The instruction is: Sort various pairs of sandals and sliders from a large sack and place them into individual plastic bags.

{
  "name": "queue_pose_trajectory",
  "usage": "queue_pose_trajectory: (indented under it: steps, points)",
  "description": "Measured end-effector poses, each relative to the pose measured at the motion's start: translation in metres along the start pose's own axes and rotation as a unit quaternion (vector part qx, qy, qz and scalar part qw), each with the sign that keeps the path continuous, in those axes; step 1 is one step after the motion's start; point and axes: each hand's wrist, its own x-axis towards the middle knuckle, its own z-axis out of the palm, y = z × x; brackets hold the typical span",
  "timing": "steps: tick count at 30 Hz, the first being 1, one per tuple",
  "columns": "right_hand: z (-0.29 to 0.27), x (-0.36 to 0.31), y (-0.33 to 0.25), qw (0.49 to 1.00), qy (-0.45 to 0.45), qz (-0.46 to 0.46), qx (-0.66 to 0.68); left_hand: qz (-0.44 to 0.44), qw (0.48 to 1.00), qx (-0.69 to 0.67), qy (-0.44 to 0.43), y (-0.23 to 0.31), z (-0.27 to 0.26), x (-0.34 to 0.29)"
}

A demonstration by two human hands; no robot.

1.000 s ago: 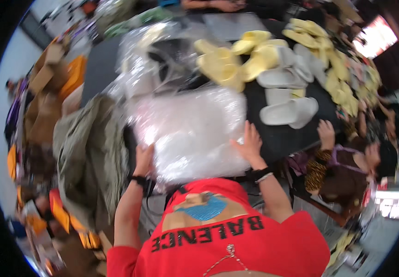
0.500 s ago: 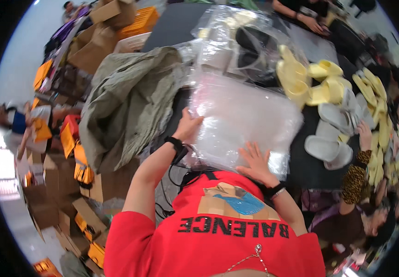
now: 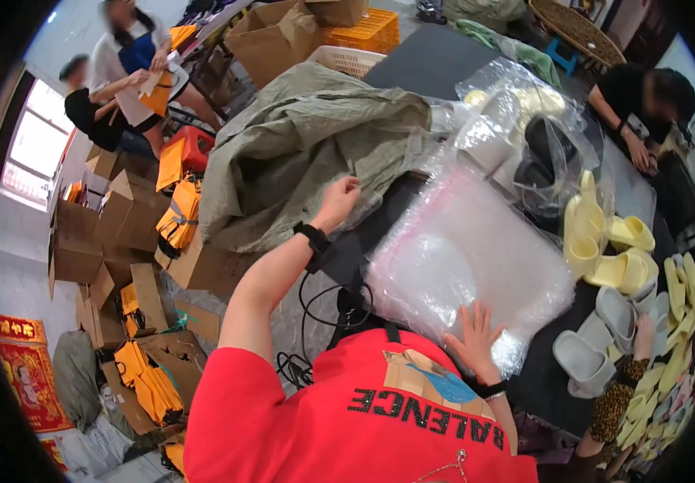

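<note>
A stack of clear plastic bags (image 3: 516,266) with a pinkish edge lies on the dark table in front of me. My right hand (image 3: 474,340) rests flat on its near corner, fingers spread. Left of the stack, my left hand (image 3: 338,205) is raised in front of a large grey-green woven sack (image 3: 299,145), its fingers curled together and nothing visible in them. Whether it touches the sack I cannot tell. Just beyond the stack, clear bags hold pale slippers and a black pair of slippers (image 3: 547,153).
Yellow slippers (image 3: 625,270) and grey slippers (image 3: 585,358) lie to the right, where another person's hand (image 3: 643,336) reaches in. Cardboard boxes (image 3: 130,213) and orange bundles (image 3: 148,378) crowd the left. A person in black (image 3: 625,105) sits across the table.
My left hand has come off the bag stack and moved over to the sack, its fingers now curled. My right hand stays on the stack. The view has turned leftward.
</note>
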Motion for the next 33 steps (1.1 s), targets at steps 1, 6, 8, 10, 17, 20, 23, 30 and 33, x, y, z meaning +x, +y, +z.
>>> queue_pose_trajectory:
  steps: [1,6,8,10,17,20,23,30,33]
  points:
    - [-0.001,0.000,-0.001,1.000,-0.001,0.004,0.005,0.018,0.998,-0.006,0.061,-0.008,-0.011,0.014]
    - [-0.015,0.003,-0.011,0.999,0.001,0.036,0.035,-0.037,0.966,0.228,0.112,-0.054,-0.095,0.084]
    - [-0.010,0.005,-0.006,0.993,0.030,0.060,0.102,-0.069,0.945,0.310,0.081,-0.107,-0.123,0.113]
    - [-0.007,0.012,-0.004,0.971,0.082,0.097,0.202,-0.093,0.922,0.366,0.086,-0.154,-0.137,0.138]
    - [-0.019,0.070,-0.105,0.960,0.186,0.200,0.067,-0.039,0.941,0.322,0.091,-0.148,-0.195,0.244]
    - [-0.023,0.098,-0.149,0.956,0.105,0.272,0.019,0.041,0.953,0.254,0.161,-0.111,-0.233,0.280]
    - [0.013,0.109,-0.133,0.955,0.100,0.273,0.064,0.115,0.954,0.195,0.197,-0.076,-0.260,0.314]
    - [0.035,0.126,-0.138,0.938,0.037,0.344,0.025,0.067,0.949,0.306,0.023,-0.162,-0.228,0.326]
    - [0.028,0.130,-0.137,0.943,0.004,0.326,0.069,0.045,0.915,0.390,-0.098,-0.223,-0.198,0.327]
